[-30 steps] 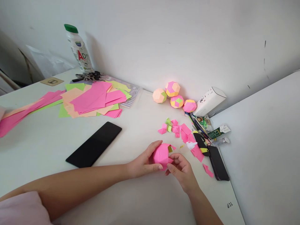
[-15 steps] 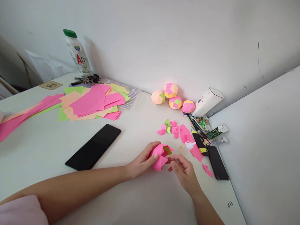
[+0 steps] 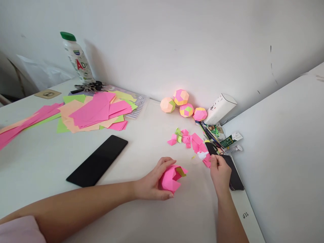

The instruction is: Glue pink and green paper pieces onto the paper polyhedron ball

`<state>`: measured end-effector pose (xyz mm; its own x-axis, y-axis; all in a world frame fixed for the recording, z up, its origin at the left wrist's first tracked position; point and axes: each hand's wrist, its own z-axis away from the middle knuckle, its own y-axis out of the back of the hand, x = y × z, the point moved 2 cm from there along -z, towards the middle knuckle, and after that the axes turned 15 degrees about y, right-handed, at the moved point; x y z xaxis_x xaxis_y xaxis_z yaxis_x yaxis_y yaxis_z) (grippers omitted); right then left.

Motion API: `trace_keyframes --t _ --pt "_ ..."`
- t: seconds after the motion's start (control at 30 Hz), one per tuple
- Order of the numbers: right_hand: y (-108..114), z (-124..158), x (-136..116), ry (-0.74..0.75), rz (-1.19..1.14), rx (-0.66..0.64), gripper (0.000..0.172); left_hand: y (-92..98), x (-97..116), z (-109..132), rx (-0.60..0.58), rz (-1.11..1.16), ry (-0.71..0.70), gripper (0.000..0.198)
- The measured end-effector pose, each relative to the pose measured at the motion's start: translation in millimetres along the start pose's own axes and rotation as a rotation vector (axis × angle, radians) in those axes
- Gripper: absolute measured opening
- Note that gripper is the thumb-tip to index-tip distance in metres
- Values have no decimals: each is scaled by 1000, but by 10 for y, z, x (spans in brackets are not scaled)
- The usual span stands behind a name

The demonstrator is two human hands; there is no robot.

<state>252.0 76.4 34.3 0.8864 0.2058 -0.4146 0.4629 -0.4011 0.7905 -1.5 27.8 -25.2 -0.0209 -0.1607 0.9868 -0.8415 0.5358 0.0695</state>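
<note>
A hollow pink folded-paper ball [image 3: 169, 179], with a jagged open side and a yellow-green patch inside, rests in my left hand [image 3: 154, 182]. The fingers and thumb wrap it from the left, just over the table. To the right, my right hand [image 3: 220, 173] has its fingers closed beside a small white nozzle-like piece [image 3: 202, 155] and pink paper pieces [image 3: 198, 144]. Whatever lies between those fingertips is hidden or too small to name. Folded pink and green bits [image 3: 178, 135] lie just beyond the ball.
Finished paper balls [image 3: 180, 97] sit by the wall near a white box [image 3: 220, 108]. A black phone [image 3: 97, 161] lies left, below a pile of coloured paper [image 3: 92, 111], with keys [image 3: 88, 87] and a bottle [image 3: 77, 60] behind. A black case [image 3: 236, 175] lies at the right edge.
My right hand has left the ball's open side and moved right, to the pink pieces, with its fingers closing. My left hand has lowered slightly with the ball, its grip shifted around the side.
</note>
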Motion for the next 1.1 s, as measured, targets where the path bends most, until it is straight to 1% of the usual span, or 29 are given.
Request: trace_keyframes --t 0.1,0.2,0.3,0.37,0.47,0.63,0.73,0.87,1.0,1.07,1.1 --pt "-54 -45 193 5 40 -63 25 -6 -13 5 -18 2 8 85" --pt "-85 -67 304 22 47 -113 19 -5 -35 16 -33 8 30 86" --pt "-102 -83 360 35 24 -122 20 -1 -44 25 -52 -23 26 86" --pt "-94 -92 391 32 -5 -98 23 7 -27 26 -60 -47 42 83" --pt "-14 -97 441 0 -40 16 23 22 35 26 -83 -10 106 83" --pt "248 -66 487 -104 -69 356 30 31 109 40 -139 128 230 78" --pt "337 -47 461 -129 -93 505 33 26 87 55 -155 186 288 77" --pt "323 -39 400 -77 -140 580 32 19 51 57 -167 210 306 75" --pt "253 47 308 32 -121 647 30 19 22 43 -158 230 314 73" --pt "186 116 200 98 -112 644 28 19 16 37 -157 241 303 71" --pt "137 146 126 130 -122 614 28 18 18 35 -157 244 294 71"
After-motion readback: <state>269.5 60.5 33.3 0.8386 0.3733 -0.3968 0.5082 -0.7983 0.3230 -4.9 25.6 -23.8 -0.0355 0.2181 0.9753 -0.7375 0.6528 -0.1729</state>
